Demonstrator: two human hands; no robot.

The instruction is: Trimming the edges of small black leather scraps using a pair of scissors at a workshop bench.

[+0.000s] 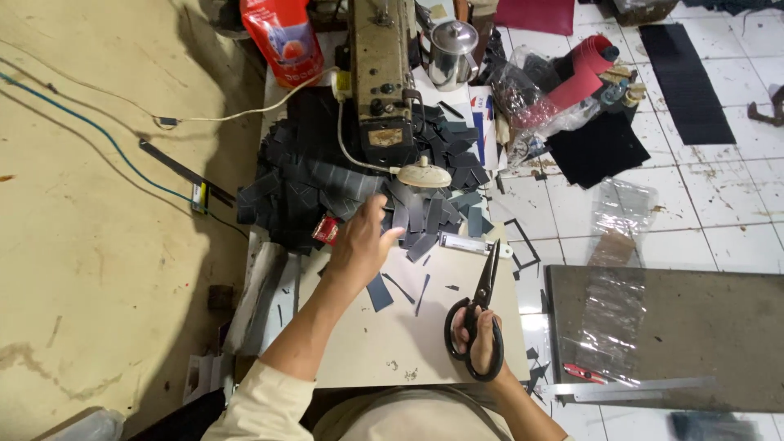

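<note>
My left hand (362, 242) reaches forward over the sewing table (384, 343), fingers spread on a heap of dark grey cut pieces (327, 184). Whether it grips one I cannot tell. A small red object (326, 230) lies just left of that hand. My right hand (482, 341) has fingers through the handles of black scissors (480, 314), blades closed and pointing away from me. An old beige sewing machine (381, 73) stands behind the heap, with a small lamp (423, 175) at its front. One loose grey piece (379, 292) rests by my left wrist.
A red pouch (285, 37) and a steel kettle (452, 53) flank the machine. Red thread cone (586, 69), plastic bags and black cloth (596, 147) lie on the tiled floor at right. A dark board (702, 327) holds a metal ruler (637, 388) and a red cutter (585, 373).
</note>
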